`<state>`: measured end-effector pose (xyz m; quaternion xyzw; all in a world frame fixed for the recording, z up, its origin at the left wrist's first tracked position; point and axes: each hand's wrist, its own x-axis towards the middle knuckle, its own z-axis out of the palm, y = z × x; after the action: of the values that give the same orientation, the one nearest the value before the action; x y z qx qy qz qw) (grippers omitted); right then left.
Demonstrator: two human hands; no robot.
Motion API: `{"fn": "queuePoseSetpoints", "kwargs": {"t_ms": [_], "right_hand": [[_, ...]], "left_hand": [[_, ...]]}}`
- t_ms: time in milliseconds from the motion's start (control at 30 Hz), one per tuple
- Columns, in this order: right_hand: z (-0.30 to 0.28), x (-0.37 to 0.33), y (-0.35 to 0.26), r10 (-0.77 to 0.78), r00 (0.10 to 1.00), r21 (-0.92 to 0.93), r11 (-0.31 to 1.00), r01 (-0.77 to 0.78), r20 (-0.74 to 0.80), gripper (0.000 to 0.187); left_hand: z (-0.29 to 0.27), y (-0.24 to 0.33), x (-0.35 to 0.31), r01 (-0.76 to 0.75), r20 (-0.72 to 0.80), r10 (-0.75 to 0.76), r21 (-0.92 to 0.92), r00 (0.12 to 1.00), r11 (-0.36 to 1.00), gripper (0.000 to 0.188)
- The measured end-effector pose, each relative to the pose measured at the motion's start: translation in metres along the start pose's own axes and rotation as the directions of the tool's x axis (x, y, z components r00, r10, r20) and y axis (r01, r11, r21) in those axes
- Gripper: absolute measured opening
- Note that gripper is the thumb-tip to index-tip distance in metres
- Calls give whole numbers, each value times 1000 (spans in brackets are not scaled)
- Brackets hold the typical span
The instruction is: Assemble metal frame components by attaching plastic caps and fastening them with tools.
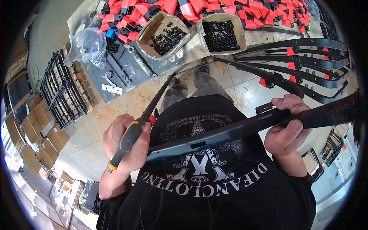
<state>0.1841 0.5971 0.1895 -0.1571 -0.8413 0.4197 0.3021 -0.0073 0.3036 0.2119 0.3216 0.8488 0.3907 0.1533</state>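
My left hand (124, 143) is closed around a hand tool (132, 136) with a dark grey grip and yellow bands. Its short end points down toward my forearm; the working end cannot be made out. A long black metal frame (222, 132) lies across in front of my black shirt, its slotted bar slanting up to the right. One thin side of it runs close by my left hand, and whether those fingers touch it I cannot tell. My right hand (289, 128) grips the bar near its right end, thumb below and fingers over the top.
Ahead, a worktable (138, 82) bears a box of black nuts (166, 40), a box of black bolts (222, 36), and a heap of red and black parts (184, 9). Wrenches (109, 80) and a plastic bag (90, 46) lie left. Curved black bars (318, 61) stand right; cartons (40, 122) far left.
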Motion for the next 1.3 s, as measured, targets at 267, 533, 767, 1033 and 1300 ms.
{"fn": "queuePoseSetpoints", "kwargs": {"t_ms": [267, 533, 767, 1033, 1300], "right_hand": [[0, 1, 1, -70, 998, 1, 998, 70, -7, 28], [-1, 0, -3, -35, 997, 37, 999, 38, -69, 24], [0, 13, -11, -71, 997, -135, 989, 67, -22, 27], [12, 22, -9, -67, 992, -91, 994, 57, -108, 22], [15, 27, -9, -107, 989, -147, 985, 91, -105, 22]], "left_hand": [[6, -4, 23, -81, 389, 250, -402, 887, 912, 13], [43, 16, 59, 513, 908, 23, -257, 418, 819, 34], [39, 20, 71, 529, 923, -5, -217, 386, 820, 36], [50, 14, 74, 611, 920, -42, -225, 390, 759, 46], [45, 15, 79, 680, 931, -78, -202, 357, 705, 41]]}}
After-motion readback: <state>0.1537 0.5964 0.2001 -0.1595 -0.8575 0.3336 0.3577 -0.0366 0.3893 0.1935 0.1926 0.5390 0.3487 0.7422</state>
